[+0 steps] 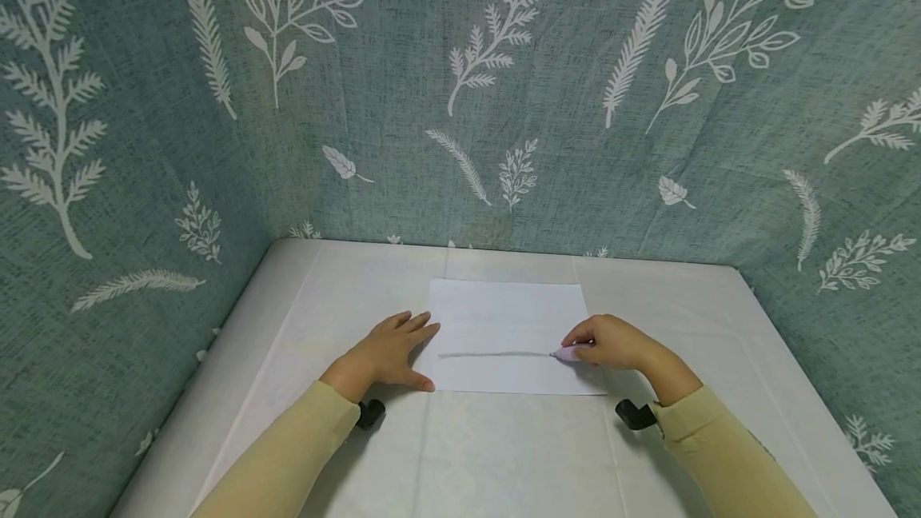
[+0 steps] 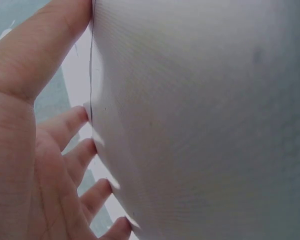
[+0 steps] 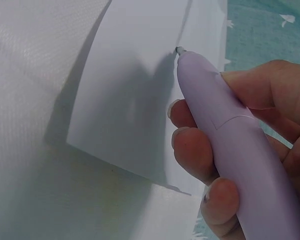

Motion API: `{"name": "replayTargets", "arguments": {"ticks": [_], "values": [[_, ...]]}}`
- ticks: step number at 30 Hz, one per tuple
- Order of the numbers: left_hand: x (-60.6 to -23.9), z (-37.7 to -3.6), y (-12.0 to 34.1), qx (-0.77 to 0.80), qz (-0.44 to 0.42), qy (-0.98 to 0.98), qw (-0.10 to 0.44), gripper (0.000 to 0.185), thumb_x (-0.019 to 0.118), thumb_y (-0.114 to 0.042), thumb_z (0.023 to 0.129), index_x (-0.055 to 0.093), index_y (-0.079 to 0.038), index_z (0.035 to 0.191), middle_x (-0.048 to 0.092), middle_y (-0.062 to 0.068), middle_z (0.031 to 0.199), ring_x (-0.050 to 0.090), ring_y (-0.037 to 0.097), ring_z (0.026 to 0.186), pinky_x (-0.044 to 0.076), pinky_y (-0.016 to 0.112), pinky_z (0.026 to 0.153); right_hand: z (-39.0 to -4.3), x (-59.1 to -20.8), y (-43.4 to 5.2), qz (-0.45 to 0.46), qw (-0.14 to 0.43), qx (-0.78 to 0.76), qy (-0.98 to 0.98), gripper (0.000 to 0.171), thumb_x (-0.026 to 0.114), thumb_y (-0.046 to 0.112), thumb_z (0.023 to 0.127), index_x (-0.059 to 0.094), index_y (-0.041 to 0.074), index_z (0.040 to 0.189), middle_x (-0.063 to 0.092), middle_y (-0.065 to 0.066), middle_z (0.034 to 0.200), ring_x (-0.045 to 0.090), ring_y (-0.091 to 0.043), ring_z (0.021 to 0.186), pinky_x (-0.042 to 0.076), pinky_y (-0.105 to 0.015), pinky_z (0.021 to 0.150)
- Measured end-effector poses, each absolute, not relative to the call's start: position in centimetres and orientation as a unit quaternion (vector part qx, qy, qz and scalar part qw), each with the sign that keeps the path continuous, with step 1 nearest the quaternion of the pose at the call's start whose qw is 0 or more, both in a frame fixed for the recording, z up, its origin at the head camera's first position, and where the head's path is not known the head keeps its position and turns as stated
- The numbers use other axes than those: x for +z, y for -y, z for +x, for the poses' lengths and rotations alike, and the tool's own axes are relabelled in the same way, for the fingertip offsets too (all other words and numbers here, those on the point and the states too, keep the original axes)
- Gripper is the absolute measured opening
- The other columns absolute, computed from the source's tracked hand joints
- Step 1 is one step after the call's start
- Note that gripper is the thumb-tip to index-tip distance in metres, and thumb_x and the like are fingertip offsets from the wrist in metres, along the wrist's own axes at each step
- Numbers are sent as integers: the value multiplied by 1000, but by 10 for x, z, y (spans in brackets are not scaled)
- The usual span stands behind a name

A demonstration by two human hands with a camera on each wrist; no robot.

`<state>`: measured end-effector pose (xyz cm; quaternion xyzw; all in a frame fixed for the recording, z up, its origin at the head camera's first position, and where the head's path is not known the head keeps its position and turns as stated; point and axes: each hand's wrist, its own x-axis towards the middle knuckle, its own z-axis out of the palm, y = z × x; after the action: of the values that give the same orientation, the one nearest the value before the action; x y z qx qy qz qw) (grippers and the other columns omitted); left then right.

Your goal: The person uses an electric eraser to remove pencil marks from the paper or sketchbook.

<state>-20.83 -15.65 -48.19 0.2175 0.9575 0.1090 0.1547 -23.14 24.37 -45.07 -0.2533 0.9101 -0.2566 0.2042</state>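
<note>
A white sheet of paper (image 1: 511, 310) lies on the table with a grey line (image 1: 496, 354) running across its lower part. My right hand (image 1: 612, 342) grips a chunky lilac pen (image 3: 230, 125) between thumb and fingers. The pen's small dark tip (image 3: 179, 50) is at the right end of the line, as the right wrist view also shows. At the sheet's left edge, my left hand (image 1: 392, 350) rests with fingers spread, fingertips right at the paper. Its thumb (image 2: 45, 40) lies apart from the other fingers in the left wrist view.
A pale cloth (image 1: 504, 462) with fold creases covers the table. Green-blue fabric (image 1: 403, 102) with white leaf prints hangs behind and at both sides. A black wrist mount (image 1: 370, 414) sticks out by the left sleeve, and another black mount (image 1: 635, 415) by the right sleeve.
</note>
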Motion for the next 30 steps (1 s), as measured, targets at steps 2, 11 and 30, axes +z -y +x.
{"name": "replayTargets", "arguments": {"ticks": [2,11,30], "values": [[-481,-208,156,107,216,-958,156,106,81,-62,73,34,-21,158,23,5,165,18,36,151,20,56,119,-231,-451,-244,-253,203,-256,-911,21,66,9,93,77,9,111,72,3,92,54,-9,60,45,-27,54],[-481,-208,156,109,219,-957,156,104,81,-62,73,35,-20,158,24,6,165,18,37,150,20,56,119,-230,-449,-243,-251,209,-257,-909,22,67,9,92,78,10,111,70,3,80,49,-9,57,41,-25,51],[-481,-208,155,110,216,-958,156,105,81,-62,73,35,-21,158,24,5,165,18,37,151,20,57,119,-230,-450,-241,-252,205,-268,-907,22,66,8,92,78,7,111,60,0,59,46,-8,52,37,-23,48]]}}
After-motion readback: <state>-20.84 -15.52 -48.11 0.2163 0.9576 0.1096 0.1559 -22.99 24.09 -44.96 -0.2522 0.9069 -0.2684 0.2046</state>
